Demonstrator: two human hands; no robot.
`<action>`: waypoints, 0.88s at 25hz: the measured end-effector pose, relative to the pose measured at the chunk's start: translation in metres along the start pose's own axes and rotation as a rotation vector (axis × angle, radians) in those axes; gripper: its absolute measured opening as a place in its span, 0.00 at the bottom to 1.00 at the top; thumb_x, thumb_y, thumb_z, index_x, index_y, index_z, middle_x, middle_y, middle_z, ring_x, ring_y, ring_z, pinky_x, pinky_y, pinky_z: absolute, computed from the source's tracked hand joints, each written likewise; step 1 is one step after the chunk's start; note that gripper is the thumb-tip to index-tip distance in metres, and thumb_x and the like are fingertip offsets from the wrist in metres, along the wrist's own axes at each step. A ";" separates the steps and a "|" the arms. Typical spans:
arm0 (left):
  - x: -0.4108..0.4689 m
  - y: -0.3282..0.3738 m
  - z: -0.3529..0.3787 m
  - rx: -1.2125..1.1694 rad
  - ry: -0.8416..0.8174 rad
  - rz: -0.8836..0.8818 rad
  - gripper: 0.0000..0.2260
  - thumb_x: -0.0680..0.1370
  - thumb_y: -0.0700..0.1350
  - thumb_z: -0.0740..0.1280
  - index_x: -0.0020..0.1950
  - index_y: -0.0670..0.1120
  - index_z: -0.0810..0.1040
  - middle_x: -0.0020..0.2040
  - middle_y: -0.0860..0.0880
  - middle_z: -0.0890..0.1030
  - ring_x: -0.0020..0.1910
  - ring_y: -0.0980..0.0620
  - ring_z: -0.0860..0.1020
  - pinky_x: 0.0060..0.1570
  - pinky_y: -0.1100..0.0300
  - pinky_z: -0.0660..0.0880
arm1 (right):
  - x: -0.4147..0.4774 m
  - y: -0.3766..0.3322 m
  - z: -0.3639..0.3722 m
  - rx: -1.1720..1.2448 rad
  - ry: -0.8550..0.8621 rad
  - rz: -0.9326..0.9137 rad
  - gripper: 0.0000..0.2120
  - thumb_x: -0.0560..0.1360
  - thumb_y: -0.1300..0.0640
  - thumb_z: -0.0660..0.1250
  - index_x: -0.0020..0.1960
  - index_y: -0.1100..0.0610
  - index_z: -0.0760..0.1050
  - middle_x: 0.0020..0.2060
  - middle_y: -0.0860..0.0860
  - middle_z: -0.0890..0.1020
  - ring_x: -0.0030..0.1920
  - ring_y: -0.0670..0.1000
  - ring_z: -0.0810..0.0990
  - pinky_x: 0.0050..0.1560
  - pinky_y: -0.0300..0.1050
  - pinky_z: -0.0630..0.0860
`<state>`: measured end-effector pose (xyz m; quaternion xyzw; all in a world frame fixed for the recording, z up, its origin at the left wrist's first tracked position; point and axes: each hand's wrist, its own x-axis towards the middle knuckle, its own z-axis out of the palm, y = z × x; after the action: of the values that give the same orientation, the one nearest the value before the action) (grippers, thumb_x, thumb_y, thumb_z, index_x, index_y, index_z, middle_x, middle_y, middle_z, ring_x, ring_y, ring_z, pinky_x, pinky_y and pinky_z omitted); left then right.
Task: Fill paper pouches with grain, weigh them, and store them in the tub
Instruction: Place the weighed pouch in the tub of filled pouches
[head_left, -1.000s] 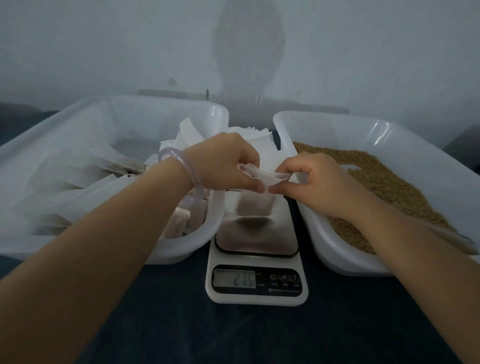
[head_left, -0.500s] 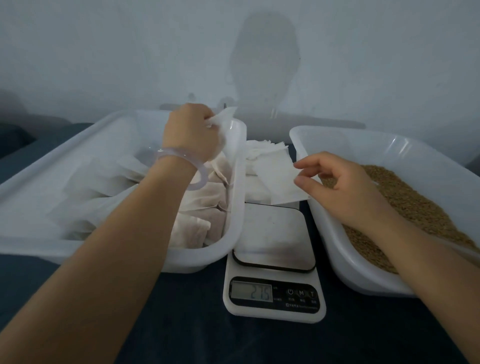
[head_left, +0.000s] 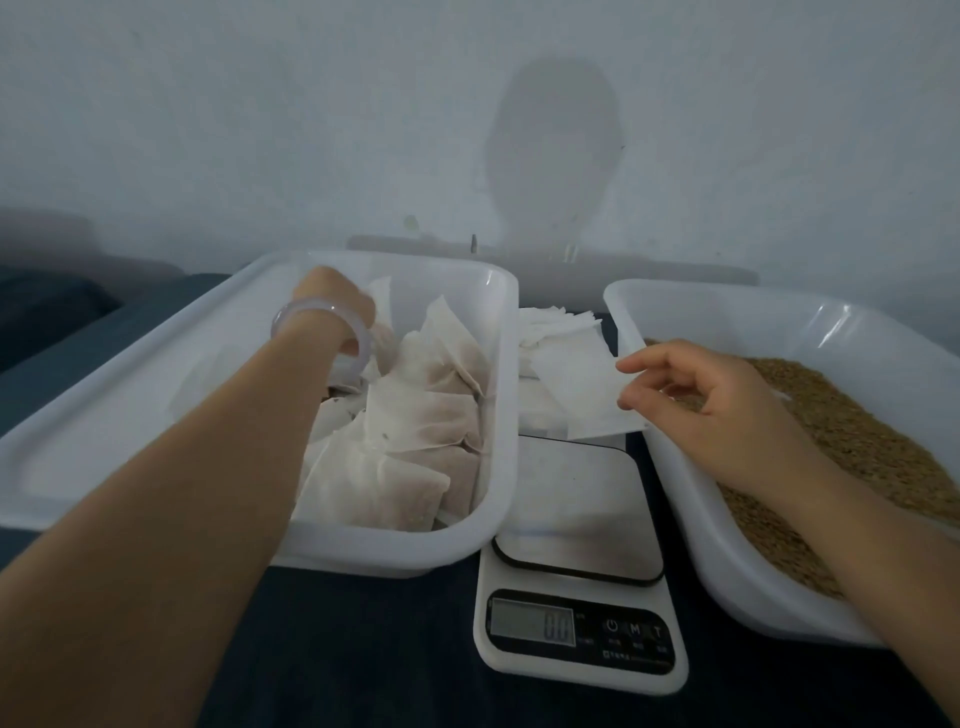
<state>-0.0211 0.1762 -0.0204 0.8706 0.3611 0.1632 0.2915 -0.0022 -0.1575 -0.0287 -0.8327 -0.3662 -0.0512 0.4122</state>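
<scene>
My left hand (head_left: 332, 304), with a pale bangle on the wrist, reaches down into the left white tub (head_left: 395, 556) over the filled pouches (head_left: 410, 431). A filled pouch (head_left: 382, 306) stands up at its fingertips, and the fingers curl on it. My right hand (head_left: 696, 400) hovers at the near-left corner of the grain tub (head_left: 680, 312) and pinches an empty paper pouch (head_left: 582, 389) between thumb and forefinger. That pouch hangs above the back of the scale (head_left: 576, 509), whose plate is bare and whose display (head_left: 535, 623) reads 0.0.
A loose stack of empty white pouches (head_left: 558, 325) lies behind the scale, between the two tubs. Brown grain (head_left: 857, 436) fills the right tub. Everything rests on a dark blue cloth (head_left: 363, 649), with a pale wall close behind.
My left hand carried the filled pouch off the scale, up over the left tub's rim, then down inside. My right hand picked up an empty pouch. The display fell to 0.0.
</scene>
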 end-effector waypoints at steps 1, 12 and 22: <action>0.003 -0.011 0.004 -0.029 -0.030 -0.072 0.09 0.76 0.36 0.63 0.36 0.44 0.69 0.40 0.43 0.76 0.41 0.45 0.75 0.48 0.51 0.79 | 0.000 0.000 0.000 0.001 0.000 0.004 0.06 0.71 0.48 0.65 0.47 0.38 0.75 0.41 0.37 0.82 0.46 0.37 0.79 0.50 0.36 0.70; -0.034 0.039 0.012 -0.204 0.188 0.670 0.10 0.74 0.38 0.67 0.55 0.42 0.78 0.51 0.45 0.80 0.52 0.47 0.77 0.52 0.63 0.69 | 0.000 -0.002 0.000 -0.045 0.009 0.040 0.09 0.74 0.53 0.67 0.48 0.38 0.74 0.40 0.37 0.81 0.47 0.33 0.76 0.48 0.31 0.68; -0.076 0.060 0.055 0.106 -0.354 0.815 0.13 0.77 0.41 0.61 0.60 0.48 0.77 0.57 0.52 0.79 0.51 0.55 0.74 0.48 0.70 0.62 | 0.073 -0.025 0.033 -0.557 -0.387 0.357 0.13 0.79 0.56 0.59 0.36 0.58 0.66 0.37 0.54 0.72 0.39 0.54 0.73 0.33 0.42 0.67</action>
<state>-0.0147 0.0657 -0.0313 0.9701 -0.0589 0.0944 0.2158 0.0270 -0.0821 -0.0061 -0.9577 -0.2586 0.0819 0.0961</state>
